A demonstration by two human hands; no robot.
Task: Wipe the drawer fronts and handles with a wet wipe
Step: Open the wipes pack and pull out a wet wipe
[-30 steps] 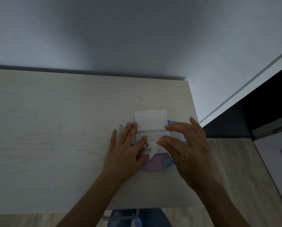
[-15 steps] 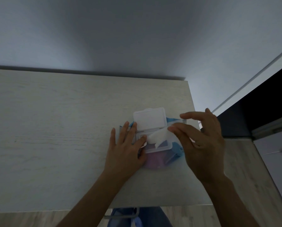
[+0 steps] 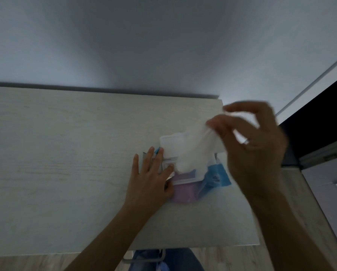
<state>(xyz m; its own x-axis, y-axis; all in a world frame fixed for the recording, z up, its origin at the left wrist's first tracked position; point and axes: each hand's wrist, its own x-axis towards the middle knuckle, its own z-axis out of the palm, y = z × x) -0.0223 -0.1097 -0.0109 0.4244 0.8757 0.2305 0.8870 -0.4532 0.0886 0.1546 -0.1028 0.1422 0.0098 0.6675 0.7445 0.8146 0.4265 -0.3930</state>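
Observation:
A blue and pink wet wipe pack [image 3: 215, 178] lies on the pale wooden dresser top [image 3: 66, 163], its white flip lid [image 3: 171, 144] standing open. My left hand [image 3: 150, 177] presses flat on the pack's left side, fingers straight. My right hand [image 3: 253, 147] is raised above and to the right of the pack and pinches a white wet wipe [image 3: 197, 151] by its upper end. The wipe stretches from my fingers down to the pack's opening. A metal drawer handle [image 3: 144, 260] shows just below the dresser's front edge.
A plain wall [image 3: 163, 45] rises behind the dresser. To the right stand a dark opening [image 3: 320, 114] and a white door frame. Wood-look floor [image 3: 292, 192] lies beside the dresser's right edge. Blue trouser legs show below the front edge.
My right hand has risen up and to the right, drawing the wipe much farther out of the pack. My left hand has stayed pressed on the pack.

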